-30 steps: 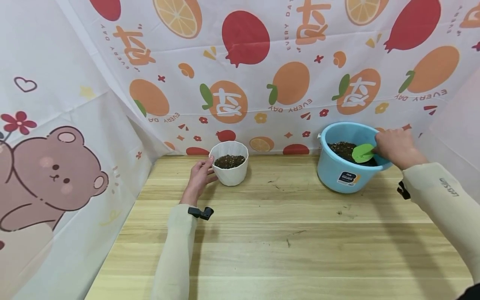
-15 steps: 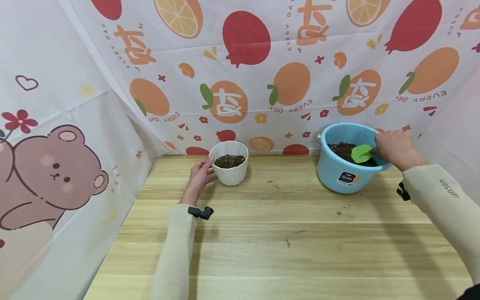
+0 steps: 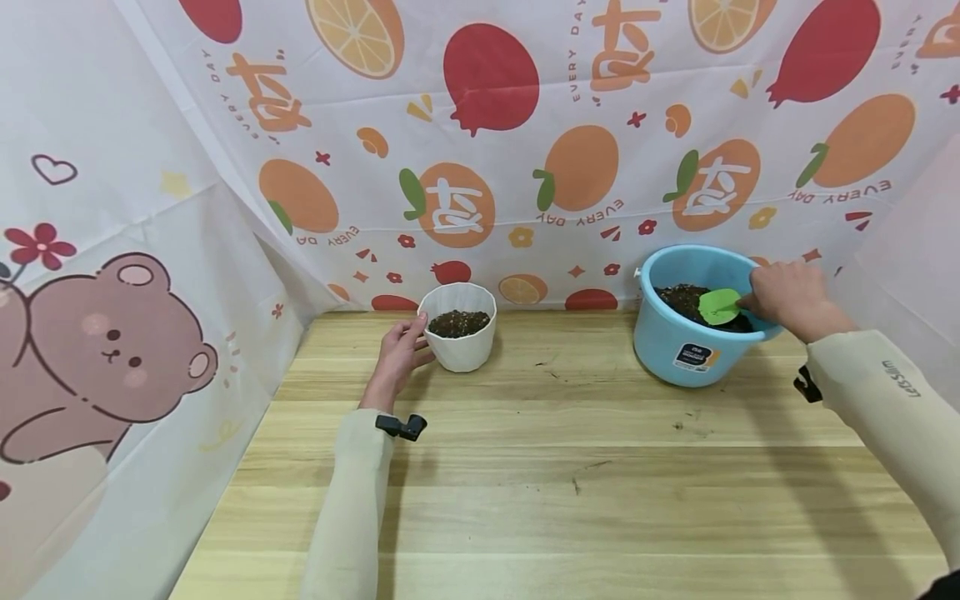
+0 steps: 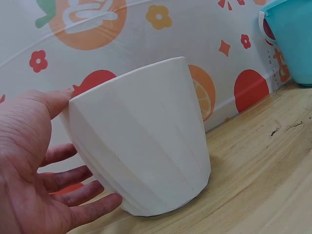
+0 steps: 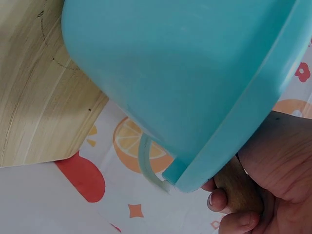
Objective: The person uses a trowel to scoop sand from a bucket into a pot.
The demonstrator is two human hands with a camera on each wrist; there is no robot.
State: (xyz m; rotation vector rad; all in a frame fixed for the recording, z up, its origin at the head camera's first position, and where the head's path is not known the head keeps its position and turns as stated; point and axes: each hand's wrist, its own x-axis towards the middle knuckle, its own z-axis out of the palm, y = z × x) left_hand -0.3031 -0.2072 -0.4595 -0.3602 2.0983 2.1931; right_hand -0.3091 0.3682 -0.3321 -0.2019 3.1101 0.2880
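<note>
Bright, even light, soft shadows, wide-angle bend at the edges, slight close-range wrist-view blur.

White pot (image 3: 458, 337), blue bucket (image 3: 693, 333), green scoop (image 3: 718, 306) (fruit-print backdrop (image 3: 525, 150)).

The bucket (image 3: 693, 346) rim hides the green scoop's (image 3: 718, 306) handle.

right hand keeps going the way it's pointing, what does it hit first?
Probably the soil in the blue bucket. The right hand grips a green scoop aimed leftward and down into it, blade just over the soil; contact unclear.
</note>
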